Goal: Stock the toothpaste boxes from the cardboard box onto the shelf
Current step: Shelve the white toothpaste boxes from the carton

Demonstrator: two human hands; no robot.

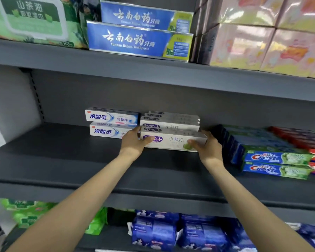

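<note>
With both hands, left (135,140) and right (206,146), gripping the ends of the white purple-logo toothpaste carton (173,140), it's probably getting squared against the stack between them.

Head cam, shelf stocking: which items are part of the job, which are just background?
In play: left hand, right hand, white baking-soda toothpaste box held at both ends, middle shelf.

Background: Crest boxes, blue Yunnan Baiyao boxes, wet wipes pack.
</note>
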